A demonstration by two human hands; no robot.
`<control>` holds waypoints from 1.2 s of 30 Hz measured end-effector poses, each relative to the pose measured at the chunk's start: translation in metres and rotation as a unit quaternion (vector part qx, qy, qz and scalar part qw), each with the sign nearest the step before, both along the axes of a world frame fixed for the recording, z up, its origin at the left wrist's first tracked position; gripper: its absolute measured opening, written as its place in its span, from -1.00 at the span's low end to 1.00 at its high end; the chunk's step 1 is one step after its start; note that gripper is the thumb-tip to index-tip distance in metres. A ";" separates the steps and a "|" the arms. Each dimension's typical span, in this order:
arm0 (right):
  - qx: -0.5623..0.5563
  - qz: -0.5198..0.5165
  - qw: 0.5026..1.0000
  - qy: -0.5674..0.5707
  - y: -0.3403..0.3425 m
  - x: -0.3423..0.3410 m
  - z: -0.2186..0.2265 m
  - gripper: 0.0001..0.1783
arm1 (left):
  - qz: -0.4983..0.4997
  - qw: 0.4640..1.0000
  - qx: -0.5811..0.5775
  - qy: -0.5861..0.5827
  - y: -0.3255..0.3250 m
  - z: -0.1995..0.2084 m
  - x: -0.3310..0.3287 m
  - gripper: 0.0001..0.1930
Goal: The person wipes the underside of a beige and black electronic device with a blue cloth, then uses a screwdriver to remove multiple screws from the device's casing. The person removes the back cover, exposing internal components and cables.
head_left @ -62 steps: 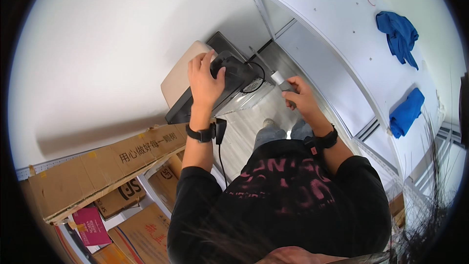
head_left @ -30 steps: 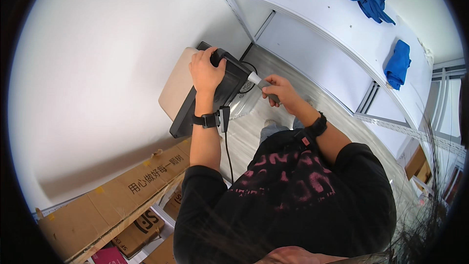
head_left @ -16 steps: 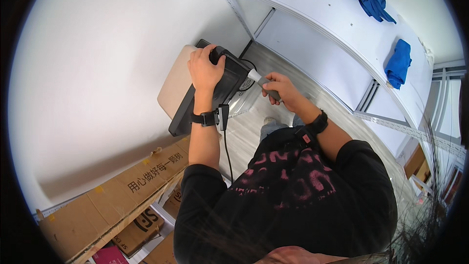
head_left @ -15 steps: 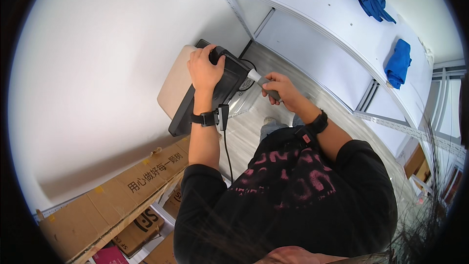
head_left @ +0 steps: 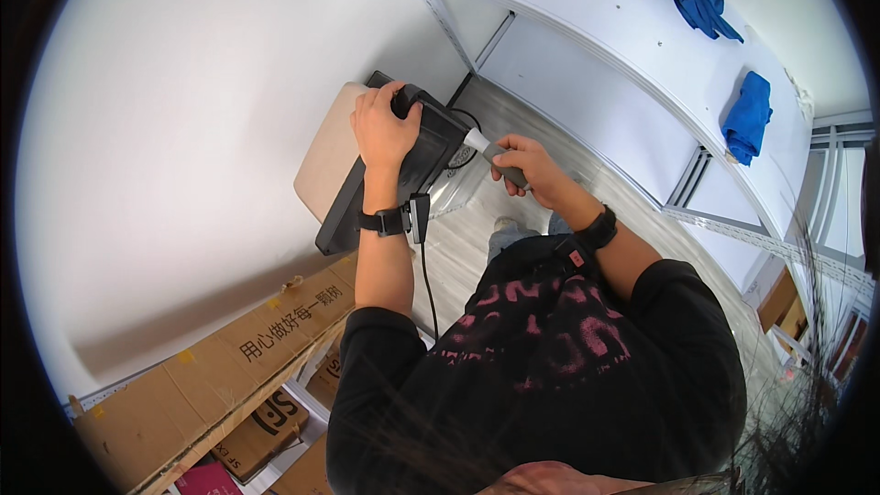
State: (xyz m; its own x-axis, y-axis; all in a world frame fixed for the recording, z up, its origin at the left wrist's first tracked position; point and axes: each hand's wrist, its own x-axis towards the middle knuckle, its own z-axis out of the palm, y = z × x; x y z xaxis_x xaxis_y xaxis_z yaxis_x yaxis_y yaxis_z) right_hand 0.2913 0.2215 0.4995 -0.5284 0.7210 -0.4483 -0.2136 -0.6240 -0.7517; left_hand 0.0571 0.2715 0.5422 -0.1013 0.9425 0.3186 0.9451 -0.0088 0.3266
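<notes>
My left hand (head_left: 385,124) is closed over the upper edge of a black, boxy appliance (head_left: 431,142) with a broad beige panel. The appliance is tilted against the white wall, and its kind does not show. In my right hand (head_left: 527,170) is a grey-handled tool (head_left: 505,165) with a white head, gripped by the handle. The white head meets the right edge of the black body; whether it touches cannot be made out. A black cable (head_left: 477,124) loops behind the appliance.
White shelving (head_left: 568,0) runs along the far right, bearing a crumpled blue cloth (head_left: 694,0) and a folded blue cloth (head_left: 747,119). Flattened brown cardboard (head_left: 211,357) covers a rack at lower left, with cartons (head_left: 261,435) below. Grey wood-look floor (head_left: 458,247) lies under me.
</notes>
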 end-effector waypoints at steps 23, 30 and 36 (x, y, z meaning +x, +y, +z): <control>0.291 0.005 0.925 -0.246 0.000 -0.009 -0.001 -0.67 | 0.002 1.000 0.012 0.017 0.001 -0.003 0.000 -0.66; -0.067 -0.007 0.994 -0.086 0.005 -0.018 -0.004 -0.66 | -0.003 1.000 0.013 0.020 0.001 -0.003 -0.002 -0.65; 0.201 0.007 0.963 -0.177 0.001 -0.018 -0.029 -0.61 | -0.008 1.000 0.013 0.013 0.001 -0.004 0.001 -0.66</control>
